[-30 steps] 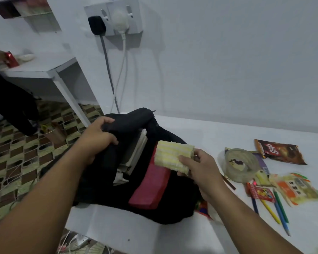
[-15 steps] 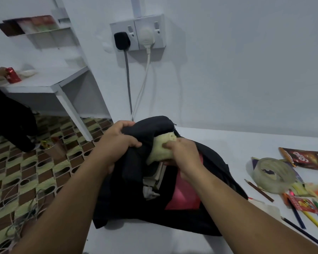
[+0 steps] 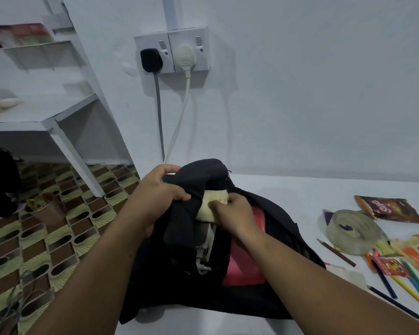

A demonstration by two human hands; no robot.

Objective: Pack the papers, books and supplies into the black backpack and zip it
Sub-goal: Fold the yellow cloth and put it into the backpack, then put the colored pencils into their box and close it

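The black backpack (image 3: 179, 281) lies open on the white table (image 3: 288, 189). My left hand (image 3: 155, 197) grips its upper flap and holds the opening apart. My right hand (image 3: 230, 212) presses a pale yellow cloth bundle (image 3: 213, 201) into the top of the opening. Inside the bag I see a red book (image 3: 242, 267) and white papers (image 3: 203, 247). On the table to the right lie a roll of clear tape (image 3: 353, 230), a brown snack packet (image 3: 390, 209), small colourful packets (image 3: 416, 255) and several coloured pencils (image 3: 406, 286).
A wall socket (image 3: 172, 52) with a black and a white plug sits above the bag, cables hanging down behind it. White shelving (image 3: 41, 112) stands at the left over a patterned floor (image 3: 46, 238). The table's left edge runs beside the bag.
My right hand has carried the yellow bundle from above the bag into its upper opening and pushed it deeper. My left hand keeps hold of the flap.
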